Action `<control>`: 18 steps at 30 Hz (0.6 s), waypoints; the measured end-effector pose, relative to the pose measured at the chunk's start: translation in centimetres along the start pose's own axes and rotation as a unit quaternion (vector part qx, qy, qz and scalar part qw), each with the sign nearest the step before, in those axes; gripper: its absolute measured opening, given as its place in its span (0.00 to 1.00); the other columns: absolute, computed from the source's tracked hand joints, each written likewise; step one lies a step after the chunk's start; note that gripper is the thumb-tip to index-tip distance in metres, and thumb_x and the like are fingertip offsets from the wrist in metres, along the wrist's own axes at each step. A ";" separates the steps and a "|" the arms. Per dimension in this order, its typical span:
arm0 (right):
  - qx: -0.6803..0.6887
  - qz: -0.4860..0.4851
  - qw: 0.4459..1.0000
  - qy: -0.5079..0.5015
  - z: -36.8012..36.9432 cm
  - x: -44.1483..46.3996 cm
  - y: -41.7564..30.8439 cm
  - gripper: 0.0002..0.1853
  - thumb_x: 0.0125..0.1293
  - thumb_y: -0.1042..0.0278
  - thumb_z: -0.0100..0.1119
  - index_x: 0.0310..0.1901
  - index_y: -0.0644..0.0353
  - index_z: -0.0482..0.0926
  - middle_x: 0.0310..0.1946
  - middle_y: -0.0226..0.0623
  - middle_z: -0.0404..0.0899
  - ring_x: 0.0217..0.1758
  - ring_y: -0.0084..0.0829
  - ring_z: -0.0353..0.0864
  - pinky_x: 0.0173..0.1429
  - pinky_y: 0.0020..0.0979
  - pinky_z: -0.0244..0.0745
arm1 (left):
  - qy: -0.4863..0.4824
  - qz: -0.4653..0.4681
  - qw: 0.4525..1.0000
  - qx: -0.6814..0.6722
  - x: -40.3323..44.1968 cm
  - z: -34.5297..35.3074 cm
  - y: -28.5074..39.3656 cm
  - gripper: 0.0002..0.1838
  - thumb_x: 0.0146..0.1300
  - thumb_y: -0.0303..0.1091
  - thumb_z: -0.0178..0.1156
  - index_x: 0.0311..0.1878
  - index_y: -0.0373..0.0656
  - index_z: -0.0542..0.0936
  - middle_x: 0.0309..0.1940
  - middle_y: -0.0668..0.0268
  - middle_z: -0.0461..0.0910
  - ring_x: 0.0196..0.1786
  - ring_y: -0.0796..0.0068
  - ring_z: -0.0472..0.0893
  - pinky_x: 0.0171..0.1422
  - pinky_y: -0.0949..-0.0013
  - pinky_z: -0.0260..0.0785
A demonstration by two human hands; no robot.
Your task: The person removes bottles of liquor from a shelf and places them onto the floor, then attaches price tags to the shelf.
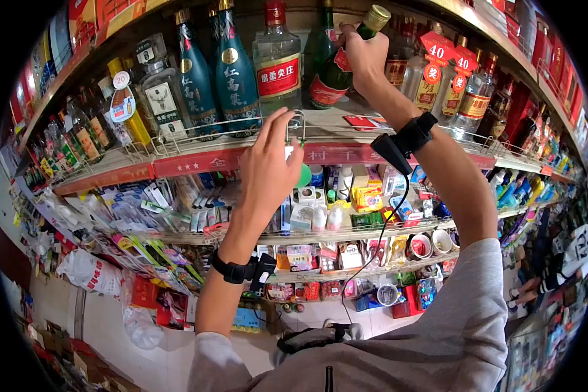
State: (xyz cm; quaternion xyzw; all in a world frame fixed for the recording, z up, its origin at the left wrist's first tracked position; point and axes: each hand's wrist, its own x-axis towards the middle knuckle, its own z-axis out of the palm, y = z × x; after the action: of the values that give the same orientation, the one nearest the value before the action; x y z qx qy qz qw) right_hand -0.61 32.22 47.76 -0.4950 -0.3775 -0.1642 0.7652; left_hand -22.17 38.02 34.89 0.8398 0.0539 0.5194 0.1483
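My right hand point(367, 55) is wrapped round the neck of a green glass bottle point(333, 77) with a red label, tilted over the top shelf point(320, 119). Its gold cap shows above my fingers. My left hand point(272, 160) is raised at the shelf's front edge, fingers extended and holding nothing, near the wire rail point(228, 124). Behind it stands a clear bottle point(276, 59) with a red label. Two teal bottles point(237, 72) are to its left. Another green bottle point(325, 39) stands behind the held one.
Clear bottles point(475, 95) with red tags stand at the right, a yellow box point(134, 114) at the left. A red packet point(364, 122) lies at the shelf edge. Lower shelves point(353, 234) hold small goods. A cable point(389, 222) hangs from my right wrist. A person point(555, 264) is at the far right.
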 end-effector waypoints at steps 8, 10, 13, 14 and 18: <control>-0.017 -0.159 0.987 0.029 -0.2 -2.0 -4.0 0.09 0.65 0.74 0.64 0.27 0.66 0.80 0.20 0.32 0.82 0.21 0.23 0.77 0.28 0.27 0.69 | -0.050 -0.010 0.996 -0.069 4.1 2.2 -0.5 0.26 0.68 0.30 0.58 0.69 0.35 0.71 0.65 0.47 0.77 0.54 0.51 0.85 0.58 0.59 0.76; 0.024 -0.184 0.982 0.027 -0.3 -1.9 -5.4 0.09 0.64 0.70 0.67 0.28 0.65 0.81 0.17 0.31 0.80 0.18 0.23 0.76 0.25 0.30 0.71 | -0.067 -0.044 0.990 -0.112 4.8 2.9 -0.8 0.27 0.69 0.30 0.58 0.70 0.35 0.69 0.65 0.48 0.77 0.46 0.57 0.86 0.50 0.61 0.77; 0.010 -0.198 0.980 0.012 -1.0 -2.5 -8.9 0.12 0.70 0.67 0.61 0.29 0.63 0.79 0.18 0.27 0.74 0.16 0.20 0.69 0.22 0.28 0.63 | -0.087 -0.098 0.975 -0.177 5.5 4.0 -1.1 0.30 0.70 0.31 0.58 0.73 0.35 0.65 0.67 0.50 0.76 0.31 0.69 0.84 0.36 0.66 0.76; 0.017 -0.173 0.985 0.000 -1.4 -3.0 -10.4 0.12 0.70 0.67 0.61 0.30 0.64 0.78 0.19 0.28 0.75 0.17 0.20 0.69 0.22 0.28 0.62 | -0.090 -0.116 0.969 -0.198 5.5 4.3 -1.0 0.31 0.71 0.32 0.58 0.74 0.35 0.64 0.67 0.50 0.76 0.25 0.75 0.80 0.31 0.68 0.74; 0.059 -0.174 0.982 -0.036 -2.3 -4.1 -14.3 0.11 0.68 0.68 0.59 0.28 0.57 0.73 0.22 0.29 0.73 0.23 0.23 0.70 0.32 0.29 0.71 | -0.064 -0.148 0.918 -0.362 4.7 4.8 0.1 0.27 0.72 0.36 0.61 0.69 0.36 0.69 0.59 0.55 0.80 0.22 0.76 0.77 0.29 0.72 0.72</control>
State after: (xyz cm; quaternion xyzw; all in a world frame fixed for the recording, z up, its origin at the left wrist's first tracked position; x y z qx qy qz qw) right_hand -11.33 23.21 53.26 -0.3813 -0.4943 -0.2537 0.7388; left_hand -15.74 38.11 36.97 0.7430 -0.0234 0.4204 0.5203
